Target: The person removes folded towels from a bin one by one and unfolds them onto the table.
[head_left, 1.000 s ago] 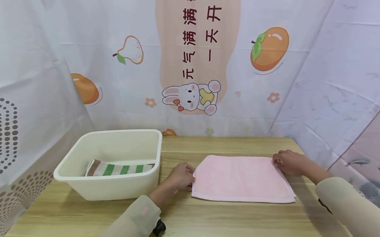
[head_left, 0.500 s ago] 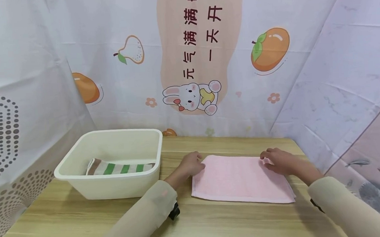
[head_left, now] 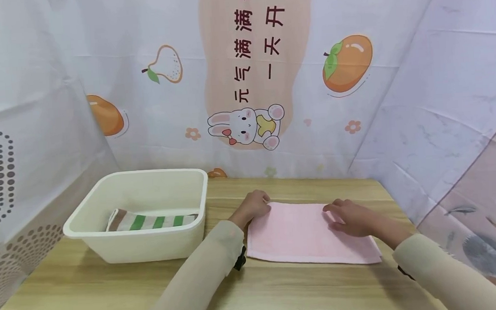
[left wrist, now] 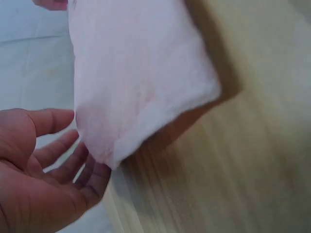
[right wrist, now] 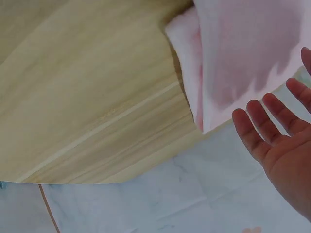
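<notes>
A folded pink towel (head_left: 300, 235) lies flat on the wooden table, its layered edges showing in the right wrist view. My left hand (head_left: 254, 206) is at the towel's far left corner. In the left wrist view, the loosely bent fingers of that left hand (left wrist: 43, 170) come right up to the corner of the pink towel (left wrist: 136, 63), with gaps between them. Over the right part of the cloth hovers my right hand (head_left: 351, 217). The right wrist view shows the right hand's fingers (right wrist: 260, 121) spread and holding nothing, their shadow falling on the towel (right wrist: 248, 43).
To the left stands a white plastic basin (head_left: 143, 247). Inside it lies a striped cloth (head_left: 147, 222) in green, white and brown. The wooden table (head_left: 290, 294) ends at printed curtains (head_left: 164, 108) behind and at both sides.
My left hand has moved from the towel's left edge up to its far left corner. My right hand has left the far right corner and moved left over the towel.
</notes>
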`<state>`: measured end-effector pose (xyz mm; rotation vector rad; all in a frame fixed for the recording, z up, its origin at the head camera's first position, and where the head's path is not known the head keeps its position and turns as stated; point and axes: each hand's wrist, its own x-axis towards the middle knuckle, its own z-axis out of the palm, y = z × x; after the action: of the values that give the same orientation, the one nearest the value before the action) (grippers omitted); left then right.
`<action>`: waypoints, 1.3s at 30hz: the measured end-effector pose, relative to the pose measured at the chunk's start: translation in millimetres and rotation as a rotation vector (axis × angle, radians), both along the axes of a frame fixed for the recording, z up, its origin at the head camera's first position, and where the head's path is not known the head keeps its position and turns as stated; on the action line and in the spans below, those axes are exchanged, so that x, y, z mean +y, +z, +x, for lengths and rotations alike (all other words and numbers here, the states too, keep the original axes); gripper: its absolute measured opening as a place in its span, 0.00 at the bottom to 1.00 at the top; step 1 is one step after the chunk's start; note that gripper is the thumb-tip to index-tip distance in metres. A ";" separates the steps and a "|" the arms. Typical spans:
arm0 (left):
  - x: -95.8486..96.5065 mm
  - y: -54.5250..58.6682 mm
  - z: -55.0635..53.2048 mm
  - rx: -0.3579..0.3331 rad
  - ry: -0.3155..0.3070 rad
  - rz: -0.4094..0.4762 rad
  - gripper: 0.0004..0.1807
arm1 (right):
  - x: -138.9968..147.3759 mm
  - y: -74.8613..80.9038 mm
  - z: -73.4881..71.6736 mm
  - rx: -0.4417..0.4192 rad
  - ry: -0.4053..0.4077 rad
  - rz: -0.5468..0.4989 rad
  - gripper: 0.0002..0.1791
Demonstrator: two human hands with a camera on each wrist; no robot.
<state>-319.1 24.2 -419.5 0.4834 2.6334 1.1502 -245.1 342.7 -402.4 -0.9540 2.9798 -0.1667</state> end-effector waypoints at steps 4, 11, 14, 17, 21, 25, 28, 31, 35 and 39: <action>-0.5 0.8 -8.5 -0.030 -0.025 -0.018 0.19 | -4.4 -2.5 4.6 -0.080 -0.050 0.023 0.25; -2.3 7.4 -13.2 -0.190 -0.100 -0.003 0.18 | -4.8 -5.6 8.0 -0.104 -0.082 0.046 0.26; -2.3 9.5 -14.8 -0.197 -0.128 -0.016 0.10 | -4.6 -5.5 7.9 -0.096 -0.078 0.049 0.26; -2.7 10.6 -15.3 -0.213 -0.139 0.029 0.22 | -4.5 -5.4 7.5 -0.096 -0.073 0.052 0.26; -4.3 12.5 -13.9 -0.227 -0.151 0.154 0.14 | -3.8 -6.7 6.8 -0.104 -0.073 0.051 0.26; -5.1 15.6 -13.7 -0.190 -0.207 0.166 0.05 | -3.5 -7.2 7.0 -0.102 -0.070 0.049 0.26; -4.9 18.2 -13.6 -0.160 -0.223 0.151 0.08 | -3.0 -7.6 7.2 -0.102 -0.068 0.052 0.26; -4.6 19.3 -12.9 -0.084 -0.169 0.117 0.08 | -2.6 -8.0 7.3 -0.110 -0.074 0.053 0.26; -6.0 16.7 -10.4 0.066 -0.041 -0.078 0.04 | -2.7 -8.1 7.4 -0.114 -0.080 0.051 0.27; -8.4 11.8 -7.1 0.123 0.037 -0.239 0.07 | -2.6 -8.4 7.0 -0.103 -0.075 0.046 0.26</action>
<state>-326.2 15.7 -407.7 0.4734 2.8479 0.8231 -238.2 340.1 -410.8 -0.8037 2.9131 -0.1430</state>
